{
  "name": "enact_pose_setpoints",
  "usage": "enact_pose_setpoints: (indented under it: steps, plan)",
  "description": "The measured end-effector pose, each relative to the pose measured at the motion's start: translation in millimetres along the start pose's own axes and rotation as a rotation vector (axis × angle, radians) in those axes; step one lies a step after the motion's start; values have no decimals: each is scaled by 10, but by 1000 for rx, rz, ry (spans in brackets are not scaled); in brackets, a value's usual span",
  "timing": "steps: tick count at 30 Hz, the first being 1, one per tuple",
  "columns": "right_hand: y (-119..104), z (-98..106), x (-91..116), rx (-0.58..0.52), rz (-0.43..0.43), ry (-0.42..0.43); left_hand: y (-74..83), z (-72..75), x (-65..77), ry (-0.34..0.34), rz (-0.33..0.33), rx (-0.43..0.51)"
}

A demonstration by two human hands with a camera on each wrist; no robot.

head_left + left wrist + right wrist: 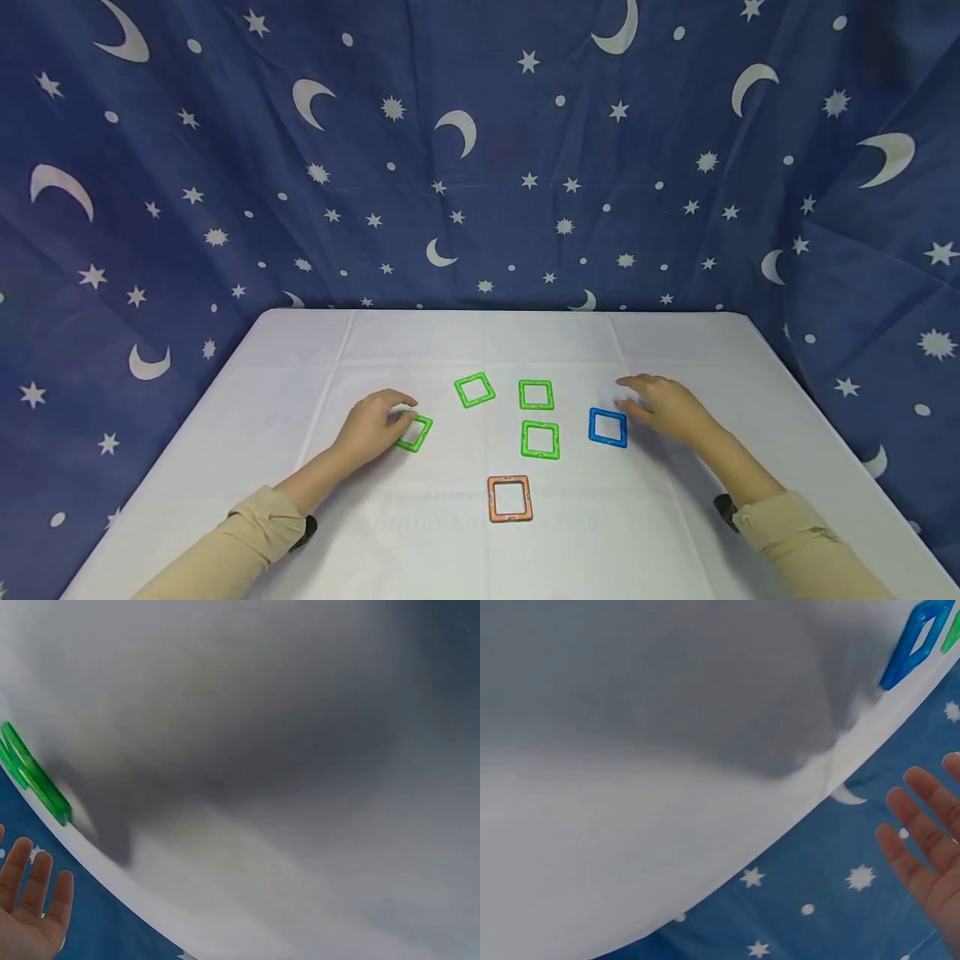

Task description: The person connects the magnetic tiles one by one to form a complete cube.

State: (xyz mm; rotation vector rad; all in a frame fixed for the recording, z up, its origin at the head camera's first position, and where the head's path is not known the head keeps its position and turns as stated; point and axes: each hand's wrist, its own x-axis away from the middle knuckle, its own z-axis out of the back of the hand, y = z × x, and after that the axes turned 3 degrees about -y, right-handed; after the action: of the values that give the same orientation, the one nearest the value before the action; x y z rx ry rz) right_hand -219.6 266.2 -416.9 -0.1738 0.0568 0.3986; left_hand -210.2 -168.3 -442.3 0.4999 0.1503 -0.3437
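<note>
My left hand [372, 427] hovers over a green square frame tile [422, 434] at the left, thumb and fingers spread apart and overlapping the tile's left side in the head view. In the left wrist view that green tile [36, 776] lies flat beyond the loosely extended fingers [36, 883]. On the other side, my right hand [667, 408] is beside a blue square frame tile [607, 442], its fingers extended and holding nothing. The right wrist view shows the blue tile [909, 652] on the table, apart from the fingers [915, 825].
Between the hands lie more square frame tiles: a tilted green one [475, 403], a far green one [536, 407], a nearer green one [541, 455] and an orange one [510, 518] closest to me. A white cloth covers the table [420, 550]; a blue star-patterned curtain [495, 150] hangs behind.
</note>
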Motion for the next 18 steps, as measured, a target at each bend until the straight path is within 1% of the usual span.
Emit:
enact_pose_setpoints:
  steps: [4,8,14,18]
  plan:
    - [-109,-19,-23,46,39,19,94,-34,-18,-21,-5,25]
    - [-221,-45,-29,120,101,73,188,-92,-24,-30,-30,71]
    - [-401,-96,-58,152,187,112,314,-165,17,-44,-46,115]
    - [-494,-126,-89,207,232,136,395,-194,42,-57,-81,134]
